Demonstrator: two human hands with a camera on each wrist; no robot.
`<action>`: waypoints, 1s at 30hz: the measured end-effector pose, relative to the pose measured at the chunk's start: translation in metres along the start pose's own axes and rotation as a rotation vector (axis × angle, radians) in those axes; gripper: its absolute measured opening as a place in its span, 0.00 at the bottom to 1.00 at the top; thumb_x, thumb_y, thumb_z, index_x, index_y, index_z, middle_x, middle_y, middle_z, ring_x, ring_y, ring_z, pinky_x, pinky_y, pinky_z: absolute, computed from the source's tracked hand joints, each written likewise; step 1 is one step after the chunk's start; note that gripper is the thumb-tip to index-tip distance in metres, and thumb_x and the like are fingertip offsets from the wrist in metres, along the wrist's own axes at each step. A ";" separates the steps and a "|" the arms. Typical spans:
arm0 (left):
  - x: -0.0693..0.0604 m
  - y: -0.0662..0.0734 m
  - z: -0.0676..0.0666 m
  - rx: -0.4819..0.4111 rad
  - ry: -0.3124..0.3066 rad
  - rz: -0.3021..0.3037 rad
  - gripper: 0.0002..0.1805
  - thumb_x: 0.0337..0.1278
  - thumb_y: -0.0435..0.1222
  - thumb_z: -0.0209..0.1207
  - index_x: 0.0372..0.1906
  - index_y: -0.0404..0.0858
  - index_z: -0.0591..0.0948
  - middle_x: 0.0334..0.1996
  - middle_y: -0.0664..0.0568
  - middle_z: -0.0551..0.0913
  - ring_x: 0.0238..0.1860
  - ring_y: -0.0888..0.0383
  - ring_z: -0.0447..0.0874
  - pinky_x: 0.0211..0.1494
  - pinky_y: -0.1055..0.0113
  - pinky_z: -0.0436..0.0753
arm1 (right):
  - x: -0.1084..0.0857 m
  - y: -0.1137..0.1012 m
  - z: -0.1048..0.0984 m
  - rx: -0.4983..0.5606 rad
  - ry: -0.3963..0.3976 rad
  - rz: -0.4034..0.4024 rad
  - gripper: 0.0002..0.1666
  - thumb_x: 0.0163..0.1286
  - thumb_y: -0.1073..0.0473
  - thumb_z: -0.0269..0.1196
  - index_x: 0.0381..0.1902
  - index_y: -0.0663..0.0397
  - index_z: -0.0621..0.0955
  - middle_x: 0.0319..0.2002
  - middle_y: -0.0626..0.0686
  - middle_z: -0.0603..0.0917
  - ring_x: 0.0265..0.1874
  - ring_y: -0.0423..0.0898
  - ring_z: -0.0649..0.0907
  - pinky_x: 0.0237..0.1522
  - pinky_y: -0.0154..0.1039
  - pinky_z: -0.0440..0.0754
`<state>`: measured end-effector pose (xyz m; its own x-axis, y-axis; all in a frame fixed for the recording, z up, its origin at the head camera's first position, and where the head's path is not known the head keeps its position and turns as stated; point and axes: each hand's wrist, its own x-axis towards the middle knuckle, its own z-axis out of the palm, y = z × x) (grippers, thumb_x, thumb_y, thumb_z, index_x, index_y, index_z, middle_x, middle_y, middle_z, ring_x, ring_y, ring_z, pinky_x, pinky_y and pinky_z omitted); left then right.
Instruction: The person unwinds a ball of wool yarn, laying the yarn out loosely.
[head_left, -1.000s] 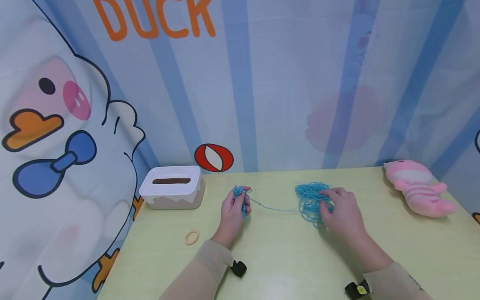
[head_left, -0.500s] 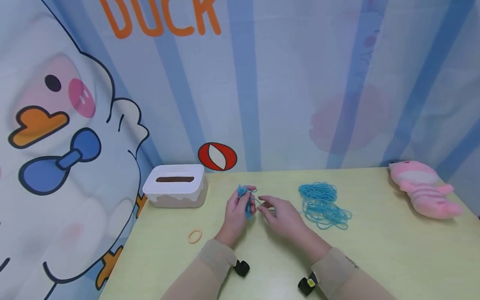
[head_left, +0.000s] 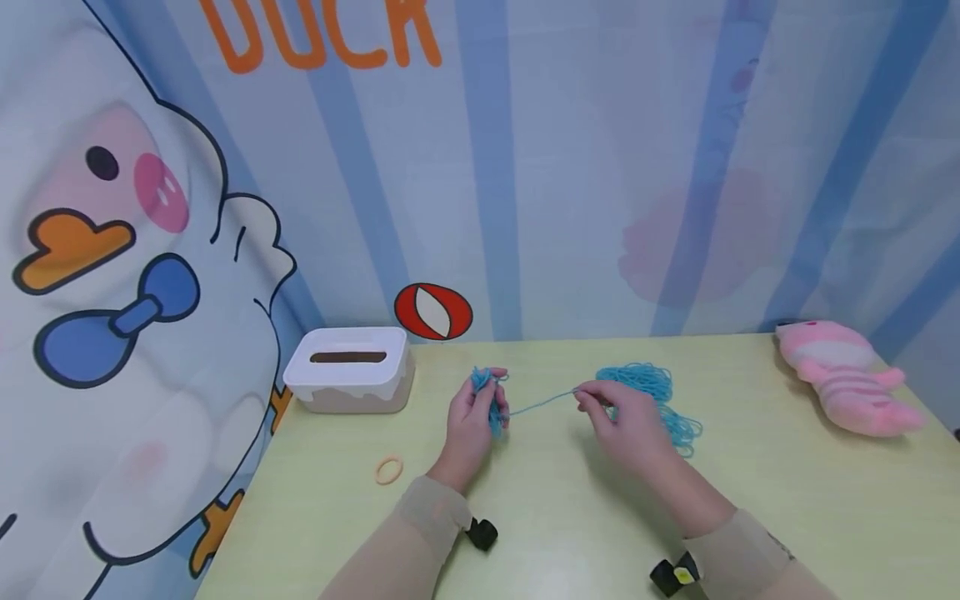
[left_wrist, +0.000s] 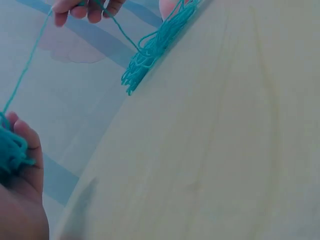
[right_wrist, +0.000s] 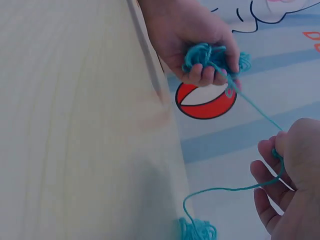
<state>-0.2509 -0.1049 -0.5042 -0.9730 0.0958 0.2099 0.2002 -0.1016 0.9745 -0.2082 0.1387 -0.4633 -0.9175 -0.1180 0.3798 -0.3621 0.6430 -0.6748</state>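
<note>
My left hand (head_left: 470, 422) grips a small bundle of blue yarn (right_wrist: 204, 56), its fingers curled round the strands. From that bundle a single strand (head_left: 542, 403) runs taut to my right hand (head_left: 630, 425), which pinches it between thumb and fingertips. Past the pinch, the strand hangs slack down to a looped skein of blue yarn (head_left: 647, 379) on the table, as the right wrist view shows. The right hand is above and in front of this skein and hides part of it in the head view.
A white-lidded tissue box (head_left: 348, 369) stands at the back left of the table (head_left: 555, 533). An orange ring (head_left: 388, 470) lies left of my left forearm. At the back right lies a pink plush toy (head_left: 851, 379). A printed curtain (head_left: 570, 167) hangs behind the table.
My right hand left the skein, came across to the left hand, and has now drawn back rightward with the strand pinched. The left hand keeps its grip on the bundle.
</note>
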 end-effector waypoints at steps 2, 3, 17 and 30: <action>0.001 -0.001 0.000 -0.005 0.009 0.000 0.18 0.92 0.40 0.46 0.64 0.37 0.81 0.35 0.53 0.77 0.29 0.60 0.76 0.35 0.72 0.82 | -0.003 0.007 -0.011 -0.003 0.026 -0.003 0.12 0.84 0.57 0.65 0.55 0.56 0.90 0.41 0.50 0.95 0.44 0.51 0.92 0.39 0.34 0.87; 0.001 -0.002 -0.001 -0.011 0.011 -0.002 0.18 0.92 0.40 0.46 0.64 0.36 0.81 0.35 0.53 0.76 0.28 0.61 0.75 0.34 0.72 0.81 | -0.004 0.010 -0.016 -0.005 0.037 -0.001 0.13 0.84 0.57 0.65 0.55 0.57 0.90 0.41 0.50 0.95 0.43 0.51 0.92 0.39 0.34 0.88; 0.001 -0.001 0.000 -0.039 0.026 0.008 0.18 0.91 0.40 0.46 0.63 0.34 0.82 0.32 0.54 0.73 0.24 0.61 0.70 0.31 0.72 0.76 | -0.022 0.058 -0.072 -0.133 0.117 0.097 0.16 0.85 0.55 0.63 0.57 0.58 0.90 0.41 0.56 0.95 0.38 0.48 0.88 0.27 0.34 0.79; 0.002 -0.006 -0.004 -0.006 0.054 0.013 0.23 0.91 0.41 0.47 0.66 0.26 0.79 0.33 0.52 0.75 0.30 0.57 0.76 0.38 0.73 0.81 | -0.030 0.093 -0.091 -0.322 -0.084 0.270 0.18 0.82 0.54 0.64 0.56 0.61 0.90 0.37 0.57 0.93 0.32 0.50 0.85 0.33 0.44 0.77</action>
<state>-0.2547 -0.1078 -0.5094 -0.9750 0.0412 0.2182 0.2127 -0.1085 0.9711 -0.1989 0.2709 -0.4796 -0.9874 0.0346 0.1547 -0.0491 0.8614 -0.5056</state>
